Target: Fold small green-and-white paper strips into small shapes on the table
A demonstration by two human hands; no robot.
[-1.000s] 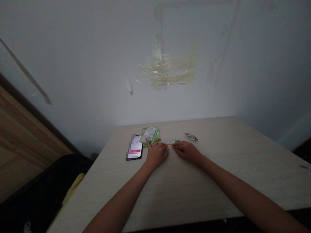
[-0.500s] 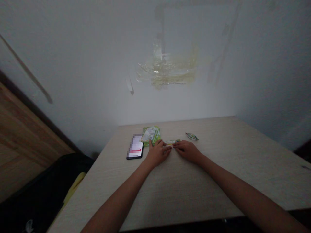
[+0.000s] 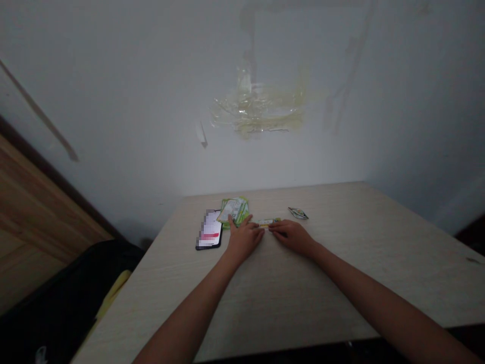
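A flat, folded green and white packet [image 3: 268, 222] lies on the table between my two hands. My left hand [image 3: 243, 239] pinches its left end with thumb and forefinger, while the other fingers spread out toward a stack of green and white packets [image 3: 234, 209]. At the right end, the bent fingers of my right hand [image 3: 293, 236] close on the same packet. Part of the packet is hidden under the fingertips. Behind the right hand rests another small folded packet [image 3: 298, 213], untouched.
A phone [image 3: 209, 233] with a lit, partly blurred screen lies left of the stack. The pale wooden table [image 3: 333, 202] meets a wall [image 3: 151, 126] bearing old clear tape [image 3: 261, 114]. Dark fabric [image 3: 76, 283] and a yellow cloth [image 3: 115, 290] are off the table's left side.
My left fingers have spread further apart and lifted slightly near the stack. More of the folded packet shows between the hands. My right hand has barely moved.
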